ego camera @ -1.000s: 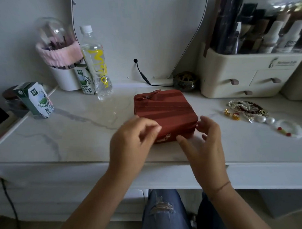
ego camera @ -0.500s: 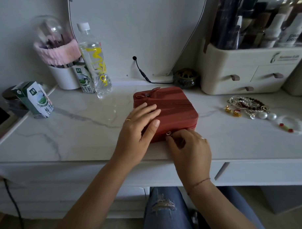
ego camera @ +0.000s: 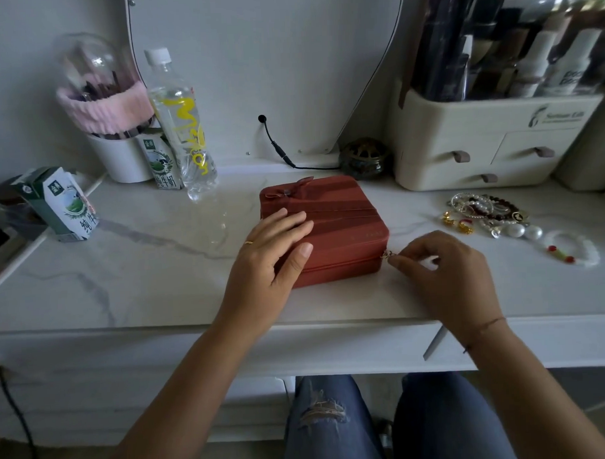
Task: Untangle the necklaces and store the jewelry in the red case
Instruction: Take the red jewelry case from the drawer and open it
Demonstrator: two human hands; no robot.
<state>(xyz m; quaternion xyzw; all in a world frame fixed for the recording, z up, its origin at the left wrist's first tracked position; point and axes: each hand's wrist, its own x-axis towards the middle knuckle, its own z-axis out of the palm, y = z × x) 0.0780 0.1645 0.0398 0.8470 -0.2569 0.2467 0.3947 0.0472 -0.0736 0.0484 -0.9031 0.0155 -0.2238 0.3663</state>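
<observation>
Head view. The red case [ego camera: 342, 221] is sitting shut on the white table [ego camera: 142, 286], directly under the L hand [ego camera: 271, 254]. The L hand is lying flat on the near-left part of the lid, fingers straight, thumb pressing against the front wall, grasping nothing. The R hand [ego camera: 443, 269] is pinching the small metal zipper pull [ego camera: 386, 255] at the case's near-right corner. Thumb and forefinger are closing on it and the other fingers are curling loosely. The zipper seam is running along the front wall from the pinch toward the L thumb. Whether that stretch is unzipped cannot be told.

The tangled jewelry [ego camera: 482, 211] (pearl strands, dark beads, gold pcs.) is lying beyond and right of the pinch, apart from the case. A white bracelet [ego camera: 576, 252] w/ red beads is lying just right of the R hand, not touching it. Beyond the L hand, a clear bottle [ego camera: 184, 130] is standing upright. Well left of the L hand, a milk carton [ego camera: 65, 206] is leaning at a tilt. Beyond the R hand, a cream organizer [ego camera: 480, 144] w/ drawers is standing.
</observation>
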